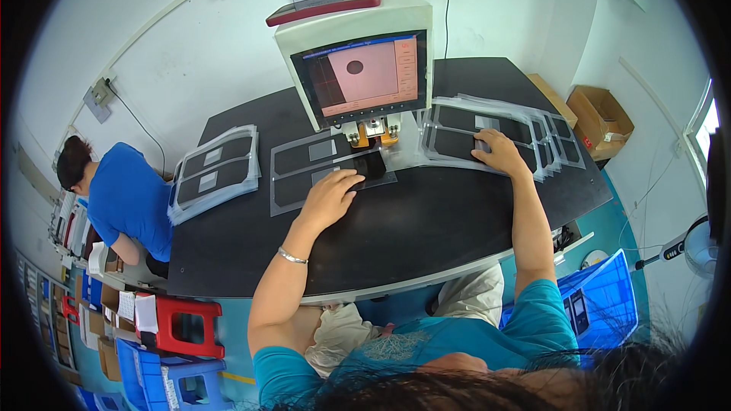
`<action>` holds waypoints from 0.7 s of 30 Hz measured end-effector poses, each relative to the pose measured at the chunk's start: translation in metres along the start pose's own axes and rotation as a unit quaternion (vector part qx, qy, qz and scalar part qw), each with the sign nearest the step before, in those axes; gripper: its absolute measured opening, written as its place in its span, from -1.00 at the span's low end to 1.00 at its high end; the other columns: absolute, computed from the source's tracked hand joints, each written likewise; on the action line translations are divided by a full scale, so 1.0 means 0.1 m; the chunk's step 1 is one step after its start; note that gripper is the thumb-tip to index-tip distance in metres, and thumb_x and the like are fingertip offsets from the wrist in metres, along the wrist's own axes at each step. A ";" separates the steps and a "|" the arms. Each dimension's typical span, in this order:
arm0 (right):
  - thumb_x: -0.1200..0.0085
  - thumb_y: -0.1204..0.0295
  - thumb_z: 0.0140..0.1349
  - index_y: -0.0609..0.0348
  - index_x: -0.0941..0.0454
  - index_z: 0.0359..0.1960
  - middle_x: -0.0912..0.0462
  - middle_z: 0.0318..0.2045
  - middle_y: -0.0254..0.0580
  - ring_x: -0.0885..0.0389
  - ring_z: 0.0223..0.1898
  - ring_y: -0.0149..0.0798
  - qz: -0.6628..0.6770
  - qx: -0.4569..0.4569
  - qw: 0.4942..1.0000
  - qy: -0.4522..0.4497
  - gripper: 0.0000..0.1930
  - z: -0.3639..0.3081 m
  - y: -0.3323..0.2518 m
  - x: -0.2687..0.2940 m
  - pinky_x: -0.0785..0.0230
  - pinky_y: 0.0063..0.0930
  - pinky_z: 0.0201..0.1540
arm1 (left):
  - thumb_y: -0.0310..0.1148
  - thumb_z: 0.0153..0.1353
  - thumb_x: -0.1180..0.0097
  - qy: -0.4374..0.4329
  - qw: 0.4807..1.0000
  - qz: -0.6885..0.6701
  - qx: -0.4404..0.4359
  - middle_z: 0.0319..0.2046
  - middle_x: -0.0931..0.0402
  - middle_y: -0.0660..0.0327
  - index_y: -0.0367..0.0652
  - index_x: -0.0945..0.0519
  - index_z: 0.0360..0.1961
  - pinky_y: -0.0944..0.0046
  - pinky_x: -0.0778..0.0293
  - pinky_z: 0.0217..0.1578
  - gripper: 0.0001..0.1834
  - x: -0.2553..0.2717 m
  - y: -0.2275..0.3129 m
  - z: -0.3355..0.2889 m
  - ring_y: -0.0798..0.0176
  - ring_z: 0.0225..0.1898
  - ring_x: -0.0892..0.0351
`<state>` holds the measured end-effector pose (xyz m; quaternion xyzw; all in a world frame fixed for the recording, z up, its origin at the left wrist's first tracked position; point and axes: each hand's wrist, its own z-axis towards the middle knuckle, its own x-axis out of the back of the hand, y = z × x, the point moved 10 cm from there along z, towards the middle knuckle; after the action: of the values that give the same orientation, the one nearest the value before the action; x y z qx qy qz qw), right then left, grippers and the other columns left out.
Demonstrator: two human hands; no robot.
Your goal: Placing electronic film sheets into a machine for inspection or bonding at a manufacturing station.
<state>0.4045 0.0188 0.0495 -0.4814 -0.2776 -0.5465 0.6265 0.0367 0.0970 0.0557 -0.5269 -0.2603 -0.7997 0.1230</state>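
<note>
A nudge from the loosely resting left hand [330,199] could skew the sheet [304,167]; whether the right hand [502,154] grips the stack [455,126] is unclear.

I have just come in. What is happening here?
The person's left hand rests on a clear-edged dark sheet, lying at the white machine. Their right hand rests on the right stack of similar sheets. The screen shows a dark round spot. Another stack lies left, near a co-worker in blue.

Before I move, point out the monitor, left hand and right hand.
Monitor [375,78], head view: middle of screen.
Left hand [328,197], head view: back of hand.
Right hand [503,154], head view: back of hand.
</note>
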 end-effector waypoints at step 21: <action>-0.28 0.21 0.06 0.12 -0.63 -0.02 -0.62 0.06 -0.10 -0.53 0.15 -0.01 -0.003 -0.003 1.000 0.006 -0.55 0.00 -0.03 0.01 -0.38 -0.17 0.19 | -0.71 0.16 0.04 0.043 0.994 0.095 0.025 0.26 -0.42 0.10 -0.10 -0.48 0.24 0.12 -0.30 0.34 -0.41 -0.24 -0.38 0.29 0.06 0.32 -0.37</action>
<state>0.4024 0.0189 0.0513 -0.4795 -0.2739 -0.5518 0.6250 0.0510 0.1428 0.0316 -0.5106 -0.2233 -0.8000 0.2223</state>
